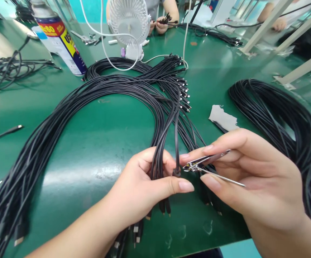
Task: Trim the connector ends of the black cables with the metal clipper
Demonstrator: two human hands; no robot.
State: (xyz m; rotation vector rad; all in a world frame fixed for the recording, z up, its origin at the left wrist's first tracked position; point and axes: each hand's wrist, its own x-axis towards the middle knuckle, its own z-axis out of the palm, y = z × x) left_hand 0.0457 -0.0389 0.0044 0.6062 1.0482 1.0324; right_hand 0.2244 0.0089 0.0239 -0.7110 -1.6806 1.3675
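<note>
Several black cables [159, 156] are grasped in the left hand [144, 182], over the green table [104, 132]. The right hand [254, 179] holds a metal nail clipper [196, 167] between thumb and fingers, its cutting end just beside these cables.

White fan [130, 16], spray can [61, 43] and torn pale scrap [222, 117] on green table [101, 125]
</note>
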